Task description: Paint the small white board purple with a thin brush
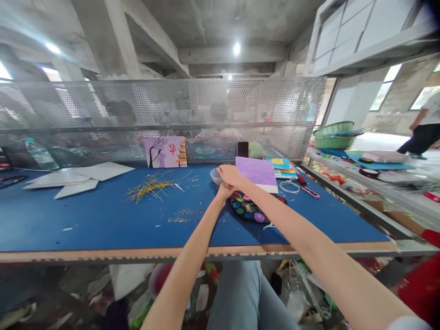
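Both my hands meet at a small clear bowl (pixel 215 176) beyond the paint palette. My left hand (pixel 225 190) is closed just below my right hand (pixel 229 174), at the bowl's near right side. The right hand's fingers are bent down at the bowl's rim; what either hand pinches is too small to make out. The black palette (pixel 244 209) with round colour pots lies under my right forearm. A purple painted sheet (pixel 256 172) lies right of my hands. Yellow thin sticks (pixel 151 188) are scattered to the left.
White sheets (pixel 82 176) and a bottle (pixel 41 153) are at the left. A purple picture (pixel 166 152) and a phone (pixel 242 149) lean on the perforated screen (pixel 206 105). A pink cutter (pixel 310 191) lies right. Green baskets (pixel 335 135) stand on a side shelf. A person (pixel 424 123) is beyond.
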A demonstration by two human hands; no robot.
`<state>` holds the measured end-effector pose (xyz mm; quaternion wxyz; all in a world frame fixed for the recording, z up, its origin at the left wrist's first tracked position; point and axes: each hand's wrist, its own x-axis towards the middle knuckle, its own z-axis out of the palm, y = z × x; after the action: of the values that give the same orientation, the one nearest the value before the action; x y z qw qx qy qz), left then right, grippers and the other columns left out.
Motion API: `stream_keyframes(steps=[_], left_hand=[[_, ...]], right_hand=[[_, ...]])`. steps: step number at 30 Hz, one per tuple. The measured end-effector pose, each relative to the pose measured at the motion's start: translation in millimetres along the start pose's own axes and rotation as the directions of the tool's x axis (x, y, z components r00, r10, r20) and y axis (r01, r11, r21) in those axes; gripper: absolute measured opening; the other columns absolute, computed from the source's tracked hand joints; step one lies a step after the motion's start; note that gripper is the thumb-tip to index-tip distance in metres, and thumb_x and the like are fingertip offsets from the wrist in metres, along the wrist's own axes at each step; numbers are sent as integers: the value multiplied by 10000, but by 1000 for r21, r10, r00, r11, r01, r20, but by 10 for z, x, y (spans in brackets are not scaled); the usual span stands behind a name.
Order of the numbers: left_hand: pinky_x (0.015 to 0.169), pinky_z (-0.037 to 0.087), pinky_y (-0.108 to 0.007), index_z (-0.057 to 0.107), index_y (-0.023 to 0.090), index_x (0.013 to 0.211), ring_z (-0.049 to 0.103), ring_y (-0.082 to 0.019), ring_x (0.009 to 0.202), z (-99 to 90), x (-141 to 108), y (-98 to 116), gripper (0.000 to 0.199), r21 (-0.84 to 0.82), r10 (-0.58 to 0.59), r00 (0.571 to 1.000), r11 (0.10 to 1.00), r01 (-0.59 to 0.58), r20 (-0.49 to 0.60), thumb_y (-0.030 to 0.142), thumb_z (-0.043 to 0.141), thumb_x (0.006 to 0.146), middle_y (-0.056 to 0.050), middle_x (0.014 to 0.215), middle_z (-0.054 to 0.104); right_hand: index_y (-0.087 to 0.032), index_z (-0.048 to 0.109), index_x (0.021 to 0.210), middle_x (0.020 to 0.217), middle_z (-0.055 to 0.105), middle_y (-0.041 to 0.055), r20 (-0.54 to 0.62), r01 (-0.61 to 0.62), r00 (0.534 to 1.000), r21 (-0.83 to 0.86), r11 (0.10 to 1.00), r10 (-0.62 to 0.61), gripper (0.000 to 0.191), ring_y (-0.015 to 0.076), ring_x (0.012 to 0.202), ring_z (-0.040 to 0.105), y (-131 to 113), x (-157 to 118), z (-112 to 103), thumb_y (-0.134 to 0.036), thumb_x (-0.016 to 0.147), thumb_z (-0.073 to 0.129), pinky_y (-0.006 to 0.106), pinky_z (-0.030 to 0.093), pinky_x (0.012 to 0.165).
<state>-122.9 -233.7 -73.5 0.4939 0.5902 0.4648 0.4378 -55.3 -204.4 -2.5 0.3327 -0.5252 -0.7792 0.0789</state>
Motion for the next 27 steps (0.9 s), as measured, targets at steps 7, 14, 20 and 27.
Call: stream_keyframes(steps=[7, 14, 20, 27], left_hand=[[755, 565, -341, 628, 144, 1081, 648, -162, 860, -16, 5, 51, 241, 39, -67, 996, 997, 65, 50, 333, 593, 935, -59, 1040, 657], [748, 567, -344, 612, 136, 1115, 648, -164, 863, -21, 6, 114, 261, 82, -101, 993, 992, 95, 66, 320, 602, 931, -63, 1051, 651], [739, 566, -339, 613, 135, 1113, 650, -159, 843, -18, 35, 147, 264, 94, -116, 992, 989, 111, 58, 328, 597, 934, -61, 1032, 655], [737, 566, -335, 620, 133, 1094, 652, -154, 832, -20, 17, 169, 255, 110, -109, 994, 988, 105, 27, 330, 599, 933, -57, 1020, 662]], right_hand=[[-186, 650, 742, 849, 718, 78, -118, 63, 992, 135, 989, -47, 322, 188, 818, 641, 83, -73, -149, -303, 966, 451, 302, 458, 775], [-170, 616, 862, 823, 676, 89, -332, 83, 942, 396, 914, 59, 588, 125, 631, 575, 419, -471, -608, -508, 1005, 158, 252, 445, 590], [-203, 489, 545, 481, 473, 11, -292, 37, 942, 584, 811, 168, 696, 103, 438, 422, 750, -1056, -734, -745, 899, 232, 247, 348, 450], [-201, 415, 415, 396, 383, -19, -158, -2, 981, 576, 818, 113, 698, 83, 403, 365, 801, -1359, -676, -733, 865, 388, 248, 331, 479]])
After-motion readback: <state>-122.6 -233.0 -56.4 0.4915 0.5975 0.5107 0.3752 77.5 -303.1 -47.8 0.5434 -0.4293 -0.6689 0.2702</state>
